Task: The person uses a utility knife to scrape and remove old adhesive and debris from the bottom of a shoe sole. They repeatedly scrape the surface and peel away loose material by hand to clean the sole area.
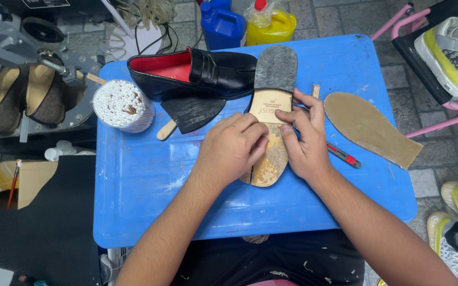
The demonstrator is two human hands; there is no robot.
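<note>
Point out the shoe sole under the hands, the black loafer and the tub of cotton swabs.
shoe sole (275, 69), head view, grey heel end.
black loafer (229, 74), head view, upper.
tub of cotton swabs (120, 103), head view, swab tips.

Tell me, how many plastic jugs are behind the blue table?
2. A blue jug stands past the table's far edge, and a yellow jug is right beside it. More may be hidden outside the picture.

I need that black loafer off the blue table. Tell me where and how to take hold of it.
Grip the black loafer at its open red-lined mouth near the heel, at the left end, coming from above: probably fingers inside, thumb on the outer wall. That rim faces up and is clear, while the toe end sits against the sole under both hands, left hand and right hand.
</note>
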